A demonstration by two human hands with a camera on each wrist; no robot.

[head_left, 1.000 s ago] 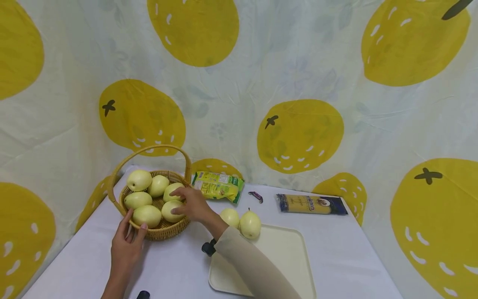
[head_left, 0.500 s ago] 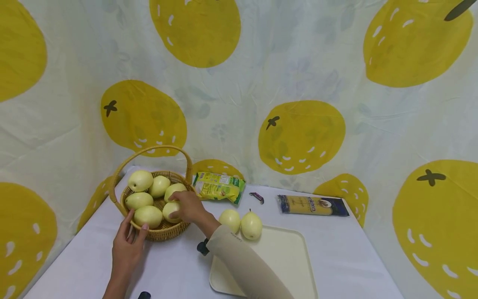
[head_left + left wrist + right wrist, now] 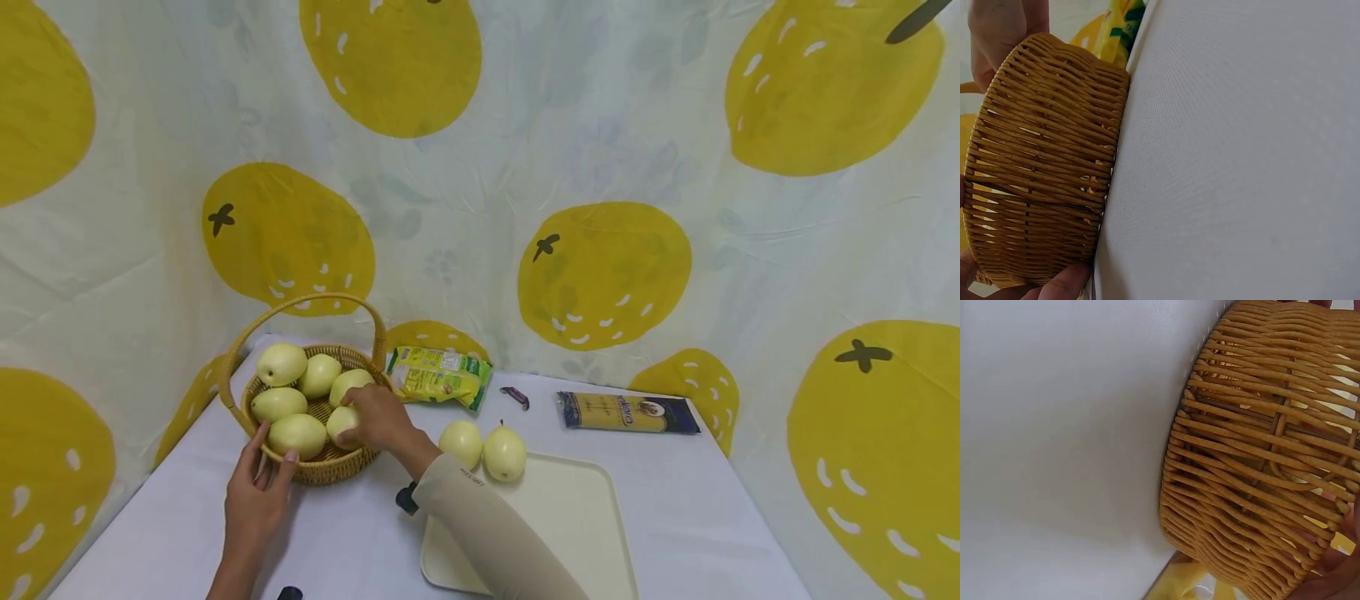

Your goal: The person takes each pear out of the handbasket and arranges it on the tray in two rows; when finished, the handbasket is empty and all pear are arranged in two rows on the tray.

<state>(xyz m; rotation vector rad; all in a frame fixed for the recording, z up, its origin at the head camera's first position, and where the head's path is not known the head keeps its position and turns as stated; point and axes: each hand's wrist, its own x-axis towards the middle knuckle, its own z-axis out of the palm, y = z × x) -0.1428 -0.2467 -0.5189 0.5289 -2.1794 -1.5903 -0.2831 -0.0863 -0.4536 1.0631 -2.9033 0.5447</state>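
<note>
left hand (image 3: 255, 502) holds the near left rim of the basket (image 3: 330, 473), fingers partly bent. four pears (image 3: 297, 436) lie along its left side and back. right hand (image 3: 381, 418) curls its fingers round a single pear (image 3: 341, 423) inside, at the right. gripping that fruit seems the step in hand; the next move likely calls for a steady basket. tray (image 3: 558, 517) sits further right.
</note>
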